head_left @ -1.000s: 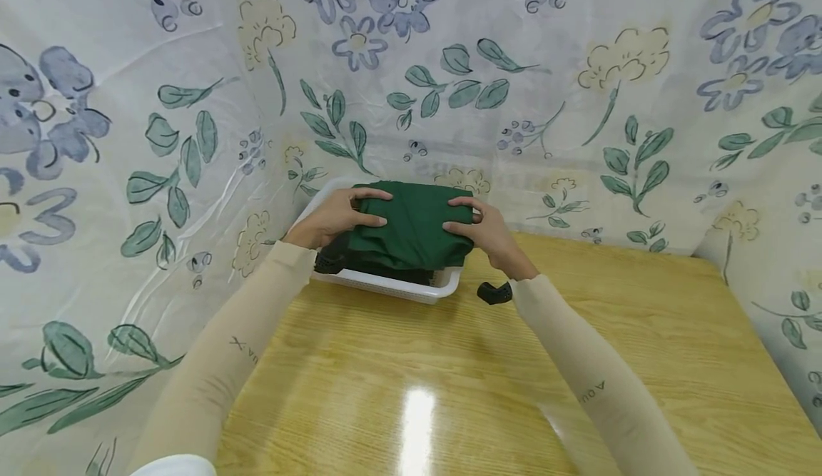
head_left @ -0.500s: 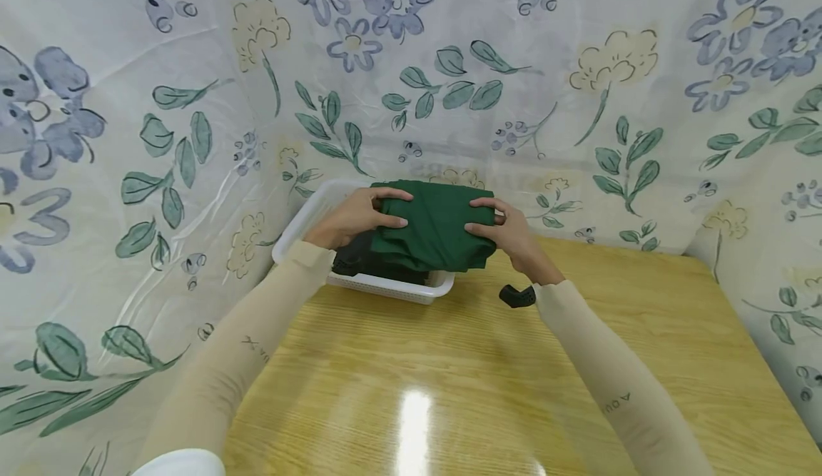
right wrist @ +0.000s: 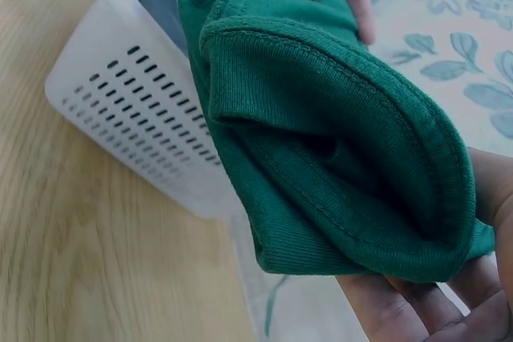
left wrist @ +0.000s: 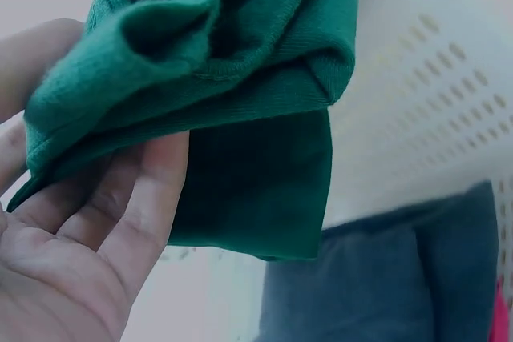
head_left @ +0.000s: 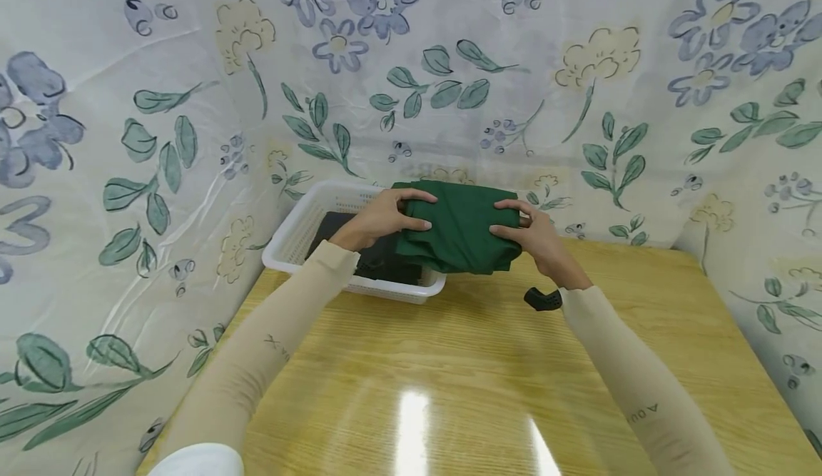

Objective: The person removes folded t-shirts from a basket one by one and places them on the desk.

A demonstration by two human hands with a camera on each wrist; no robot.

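Note:
A folded green shirt (head_left: 459,230) with stitched hems hangs between my two hands, at the right end of a white plastic basket (head_left: 276,256). My left hand (head_left: 384,215) grips its left end, thumb on the near face and the other fingers curled behind and under, as the left wrist view shows. At the other end my right hand (head_left: 542,240) pinches the folded layers, its fingers beneath them in the right wrist view. Inside the basket lies dark folded cloth (left wrist: 369,286), partly hidden in the head view by my left hand and the shirt.
The basket stands at the back left of a wood-grain table (head_left: 488,362), close to a flower-printed sheet (head_left: 437,26) that hangs behind and at both sides. A bit of pink (left wrist: 501,318) shows in the basket. A black wrist mount (head_left: 542,299) sticks out by my right wrist.
Both hands have carried the green shirt rightward, from over the basket to partly beyond its right end. More of the basket and the dark cloth inside is uncovered.

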